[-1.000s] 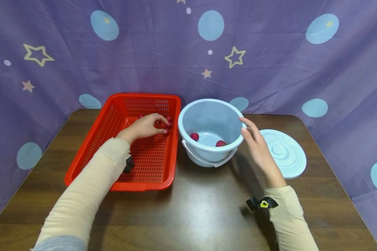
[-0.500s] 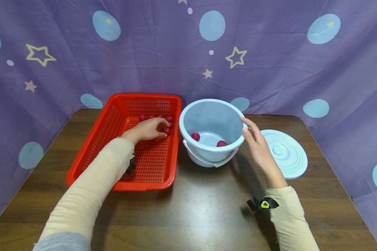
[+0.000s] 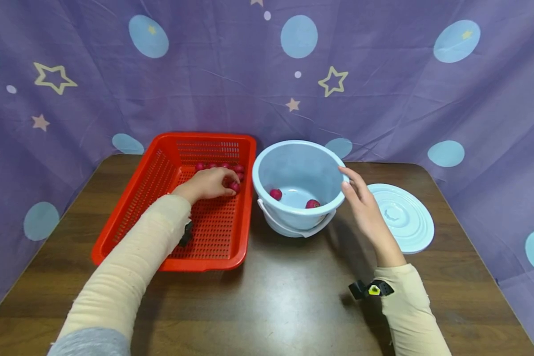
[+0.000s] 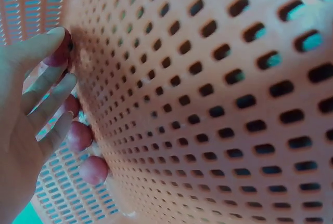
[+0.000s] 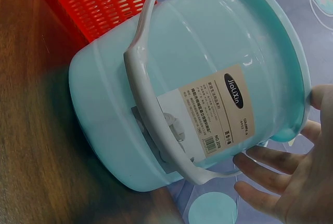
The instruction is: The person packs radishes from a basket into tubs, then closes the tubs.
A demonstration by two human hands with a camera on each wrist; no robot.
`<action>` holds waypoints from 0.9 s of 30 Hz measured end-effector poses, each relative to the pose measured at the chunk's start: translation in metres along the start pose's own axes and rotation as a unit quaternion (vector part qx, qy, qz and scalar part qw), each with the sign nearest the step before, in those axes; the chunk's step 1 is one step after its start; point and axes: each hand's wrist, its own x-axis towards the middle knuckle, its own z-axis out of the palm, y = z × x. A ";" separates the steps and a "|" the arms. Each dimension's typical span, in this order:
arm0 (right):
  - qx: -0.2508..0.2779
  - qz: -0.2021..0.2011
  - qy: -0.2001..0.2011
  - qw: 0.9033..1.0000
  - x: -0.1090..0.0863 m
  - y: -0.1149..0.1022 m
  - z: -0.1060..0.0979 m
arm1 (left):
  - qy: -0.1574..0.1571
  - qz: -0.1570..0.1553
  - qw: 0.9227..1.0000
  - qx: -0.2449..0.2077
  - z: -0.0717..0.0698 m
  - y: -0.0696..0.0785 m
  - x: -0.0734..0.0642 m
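Inside the red plastic basket (image 3: pixel 213 249), my left hand (image 3: pixel 209 184) pinches a small round radish (image 3: pixel 235 187) between thumb and fingers near the right wall. In the left wrist view the thumb and fingers lie around that radish (image 4: pixel 58 52), partly covering it. Several more radishes (image 4: pixel 93 170) line the same side of the basket. My right hand (image 3: pixel 364 207) touches the right rim of a light blue bucket (image 3: pixel 299 219), its fingers fairly straight. The right wrist view has the thumb at the rim and the other fingers (image 5: pixel 265 174) spread along the bucket's side. Two radishes (image 3: pixel 313 203) lie in the bucket.
A round light blue lid (image 3: pixel 402 217) lies on the wooden table (image 3: pixel 285 301), right of the bucket. The bucket's handle (image 3: pixel 293 230) hangs down in front. Basket and bucket stand close together. A purple curtain (image 3: pixel 231 74) hangs behind the table.
My left hand has shifted slightly nearer in the basket, and its fingers have closed on a radish. My right hand and the bucket stay in place.
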 end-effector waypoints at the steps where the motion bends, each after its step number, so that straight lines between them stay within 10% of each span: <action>1: 0.000 -0.001 0.000 1.000 0.000 0.000 0.000 | 0.004 0.001 1.000 -0.008 -0.001 -0.001 0.000; 27: -0.003 0.007 -0.001 1.000 -0.001 0.001 0.000 | 0.087 0.024 0.995 -0.051 -0.042 0.032 -0.007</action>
